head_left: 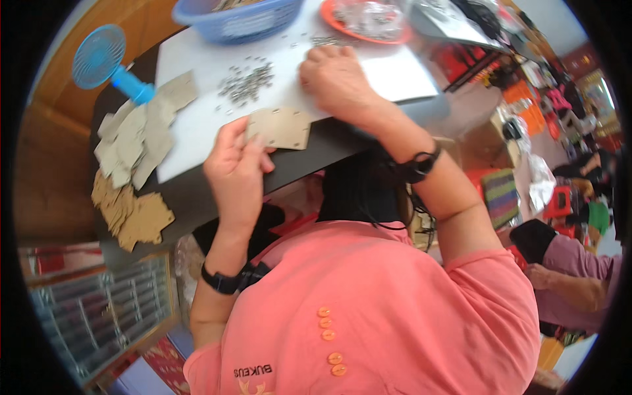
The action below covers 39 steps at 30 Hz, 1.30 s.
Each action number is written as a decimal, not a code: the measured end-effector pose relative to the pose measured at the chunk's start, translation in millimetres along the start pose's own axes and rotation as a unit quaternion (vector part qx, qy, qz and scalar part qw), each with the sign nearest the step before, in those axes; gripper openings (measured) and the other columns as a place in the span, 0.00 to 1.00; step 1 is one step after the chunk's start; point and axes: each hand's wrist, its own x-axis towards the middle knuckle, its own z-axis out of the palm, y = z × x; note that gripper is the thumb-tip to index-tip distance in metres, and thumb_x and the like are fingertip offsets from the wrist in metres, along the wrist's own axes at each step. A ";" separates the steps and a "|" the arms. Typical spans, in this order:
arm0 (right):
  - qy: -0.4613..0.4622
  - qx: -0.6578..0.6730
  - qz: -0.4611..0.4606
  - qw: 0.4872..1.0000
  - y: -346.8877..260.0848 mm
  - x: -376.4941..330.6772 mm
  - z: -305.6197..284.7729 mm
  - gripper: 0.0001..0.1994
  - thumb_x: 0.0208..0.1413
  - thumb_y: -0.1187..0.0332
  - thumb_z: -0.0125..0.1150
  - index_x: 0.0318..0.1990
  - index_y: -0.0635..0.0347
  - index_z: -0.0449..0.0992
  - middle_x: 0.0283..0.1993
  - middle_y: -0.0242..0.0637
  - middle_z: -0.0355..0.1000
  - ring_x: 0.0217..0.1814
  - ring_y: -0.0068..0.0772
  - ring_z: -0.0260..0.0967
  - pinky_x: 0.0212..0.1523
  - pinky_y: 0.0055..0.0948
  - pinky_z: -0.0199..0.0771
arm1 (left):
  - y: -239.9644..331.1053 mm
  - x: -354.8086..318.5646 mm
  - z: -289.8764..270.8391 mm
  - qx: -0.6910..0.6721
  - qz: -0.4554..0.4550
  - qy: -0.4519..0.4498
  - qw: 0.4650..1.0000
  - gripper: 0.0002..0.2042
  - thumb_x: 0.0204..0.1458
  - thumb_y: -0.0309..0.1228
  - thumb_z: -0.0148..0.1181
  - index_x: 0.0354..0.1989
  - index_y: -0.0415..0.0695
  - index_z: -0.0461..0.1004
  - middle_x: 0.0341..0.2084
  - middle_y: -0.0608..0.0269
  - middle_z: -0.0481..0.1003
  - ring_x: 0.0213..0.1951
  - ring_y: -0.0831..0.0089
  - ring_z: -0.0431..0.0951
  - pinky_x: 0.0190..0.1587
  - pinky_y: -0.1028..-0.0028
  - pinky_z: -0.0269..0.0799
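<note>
My left hand [236, 164] pinches a flat beige piece [280, 128] by its left side, thumb on top. Small dark marks, either holes or metal fittings, run along that piece's edges. My right hand [336, 82] rests on the white sheet [191, 59] with its fingers curled down. Just beyond its knuckles lie small metal pieces [332, 41]; whatever is under the fingertips is hidden. A larger heap of small silvery metal pieces [247, 82] is spread between my hands and the blue basket [243, 23].
Grey-beige flat pieces [131, 141] are piled at the left, with browner pieces [141, 217] nearer me. Behind them stands a small blue fan [99, 56]. At the back, an orange-red plate [365, 20] holds a clear plastic bag. Another person [573, 283] is at the right.
</note>
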 end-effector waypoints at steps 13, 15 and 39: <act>0.086 0.227 -0.061 0.968 -53.2 0.9 -23.5 0.04 0.49 0.72 0.61 0.34 0.54 0.75 0.37 0.32 0.70 0.47 0.39 0.67 0.47 0.38 0.60 | 2.0 -0.3 -5.1 -0.001 -0.009 0.001 1.000 0.12 0.60 0.20 0.54 0.52 0.34 0.71 0.31 0.60 0.79 0.22 0.84 0.69 0.23 0.84 0.61; 0.123 0.219 -0.077 0.965 -59.6 -0.4 -16.9 0.06 0.48 0.72 0.62 0.35 0.53 0.73 0.38 0.32 0.69 0.46 0.38 0.66 0.47 0.38 0.60 | 3.2 0.2 -5.1 0.007 -0.010 -0.011 1.000 0.09 0.59 0.21 0.53 0.47 0.36 0.72 0.29 0.63 0.78 0.23 0.85 0.70 0.25 0.82 0.67; 0.156 0.283 -0.064 0.944 -71.4 -1.3 -1.2 0.07 0.46 0.72 0.64 0.34 0.53 0.74 0.37 0.30 0.69 0.44 0.36 0.67 0.46 0.35 0.59 | 1.1 0.4 -6.5 0.002 0.002 0.003 1.000 0.07 0.59 0.22 0.55 0.44 0.36 0.72 0.23 0.64 0.76 0.18 0.84 0.69 0.22 0.80 0.66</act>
